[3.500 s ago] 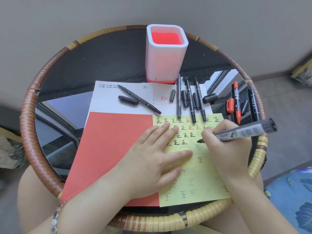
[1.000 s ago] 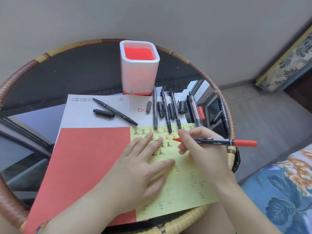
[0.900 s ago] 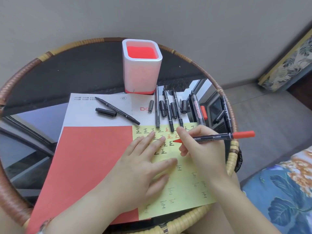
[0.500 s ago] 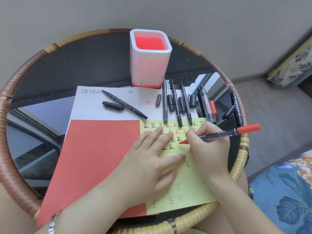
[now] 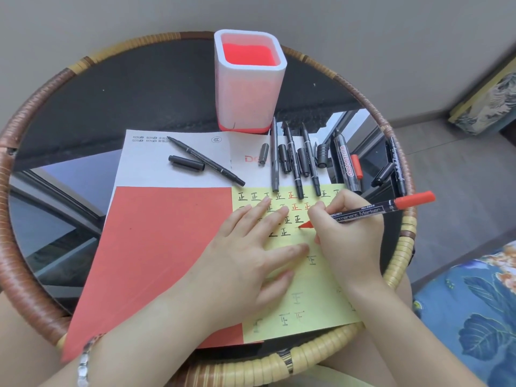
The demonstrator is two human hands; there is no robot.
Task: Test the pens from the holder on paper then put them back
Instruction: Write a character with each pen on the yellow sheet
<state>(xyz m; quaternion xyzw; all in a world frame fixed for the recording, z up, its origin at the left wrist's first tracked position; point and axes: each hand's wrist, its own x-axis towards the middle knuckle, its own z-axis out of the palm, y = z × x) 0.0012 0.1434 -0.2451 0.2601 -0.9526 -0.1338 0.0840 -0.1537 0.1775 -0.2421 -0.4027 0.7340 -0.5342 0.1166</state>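
Observation:
My right hand grips a red-tipped permanent marker and its tip touches the yellow paper, beside rows of black and red written characters. My left hand lies flat on the yellow paper, fingers spread, holding it down. The white pen holder with a red inside stands empty at the back of the table. Several uncapped black pens and their caps lie in a row below the holder. Another black pen and its cap rest to the left on the red-and-white sheet.
A whiteboard marker with a red cap beside it and one more black marker lie on the round glass table with a rattan rim. A blue floral cushion sits low right. A grey wall stands behind.
My right hand swapped a thick grey marker for the red-tipped one, then lowered its tip from above the paper onto the yellow sheet. My left hand stayed flat on the paper.

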